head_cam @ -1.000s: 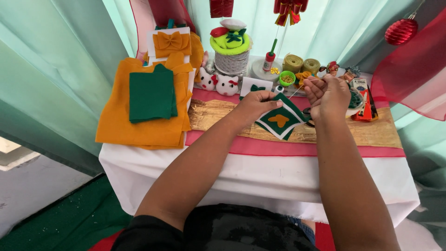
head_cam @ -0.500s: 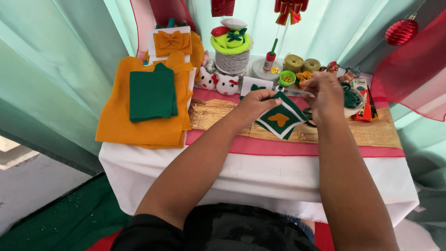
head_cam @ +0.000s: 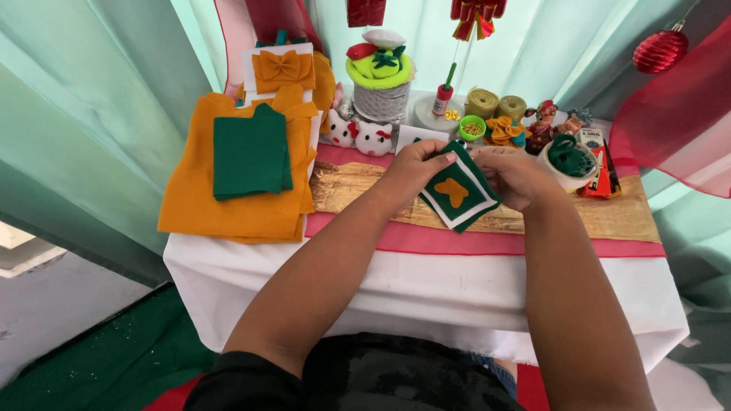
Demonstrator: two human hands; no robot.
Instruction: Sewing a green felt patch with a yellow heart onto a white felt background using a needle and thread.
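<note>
- Above the middle of the tabletop (head_cam: pixel 426 281), over the gold glitter runner (head_cam: pixel 358 186): a green felt square with white border and orange butterfly shape (head_cam: pixel 455 192), held tilted between both hands.
- Left hand (head_cam: pixel 415 169) closed on the square's upper left edge, thumb on the face; right hand (head_cam: pixel 518 176) pinching the right edge, fingertips curled behind the felt.
- Possible slip: soft felt, gripped only at the edges, likely to fold or sag if either pinch loosens, dropping onto the runner.
- Possible shift of the orange butterfly shape if not yet fixed down; cannot tell from here whether glued or stitched.
- Risk of a knock just behind the hands: small green cup of beads (head_cam: pixel 472 128), red-capped glue bottle (head_cam: pixel 442 97) and orange felt flower (head_cam: pixel 504 129), all crowded near the knuckles; a forward push enough to tip the cup and scatter beads.
- To the right, near the right hand: white cup with dark green filling (head_cam: pixel 569 161) and a red packet (head_cam: pixel 605 171), close to the tabletop's right edge.
- To the left, well apart: folded orange felt stack (head_cam: pixel 194 205) with a dark green felt piece (head_cam: pixel 250 156) on top, overhanging the left edge slightly.
- Open room: bare runner and pink strip (head_cam: pixel 472 242) directly below the hands, then white cloth down to the near edge; best free space toward the body, little at the back.
</note>
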